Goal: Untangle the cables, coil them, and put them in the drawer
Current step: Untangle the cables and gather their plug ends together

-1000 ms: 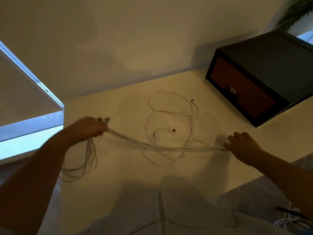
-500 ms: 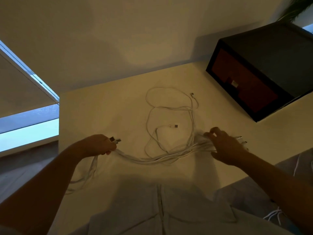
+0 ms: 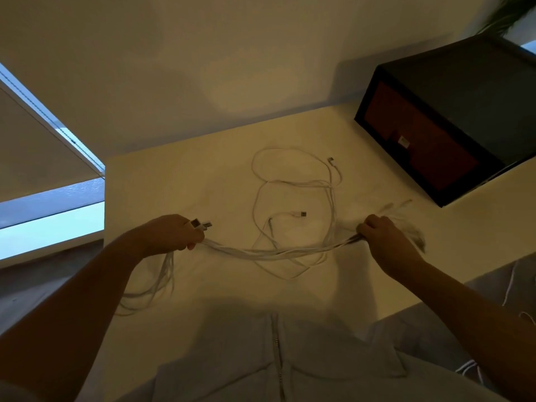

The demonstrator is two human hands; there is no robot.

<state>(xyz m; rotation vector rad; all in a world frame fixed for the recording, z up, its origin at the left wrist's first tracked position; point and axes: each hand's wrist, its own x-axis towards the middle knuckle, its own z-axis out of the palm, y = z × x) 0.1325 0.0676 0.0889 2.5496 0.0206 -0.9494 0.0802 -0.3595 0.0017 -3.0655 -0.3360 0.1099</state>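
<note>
A bundle of white cables sags between my two hands above the pale table. My left hand grips one end, with plugs sticking out past the fingers and loops hanging down below it. My right hand grips the other end, where blurred cable ends fan out behind it. More loose white cable lies in loops on the table beyond the bundle, with two plug ends showing. The dark drawer box, with a reddish closed front, stands at the back right.
A wall runs along the table's far edge. A window with a blind is at the left. More white cables hang off the table's right side. A plant shows at the top right corner.
My left hand has come down and to the right, closer to the table. My right hand has slid along the bundle and lifted, so the cables went from taut to sagging.
</note>
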